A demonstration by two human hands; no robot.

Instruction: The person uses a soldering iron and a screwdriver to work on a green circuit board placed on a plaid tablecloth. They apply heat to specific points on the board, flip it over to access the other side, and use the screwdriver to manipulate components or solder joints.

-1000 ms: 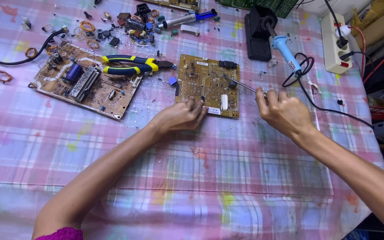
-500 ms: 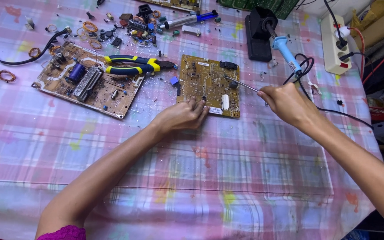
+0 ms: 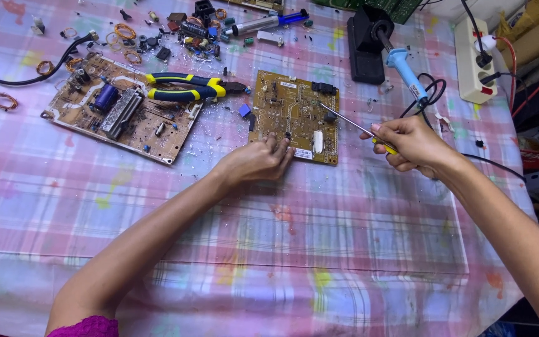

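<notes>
You work on a pink-and-blue plaid tablecloth [image 3: 294, 249] — tan circuit board [image 3: 294, 115], yellow-handled screwdriver [image 3: 369, 134], blue-and-yellow pliers [image 3: 185, 87], blue-handled soldering iron [image 3: 403, 68] in its black stand [image 3: 366, 47]

There is only one view, from a camera on the person's head. It looks steeply down and forward over the tabletop [image 3: 319, 262], which is covered with a plaid cloth. The near edge of the tabletop lies at the bottom of the frame and the far edge is cut off at the top. The right edge shows, with a white power strip [image 3: 474, 59] near the far right corner; the left edge is outside the frame. The camera is close: both forearms enter from the bottom and reach to the middle of the tabletop.
</notes>
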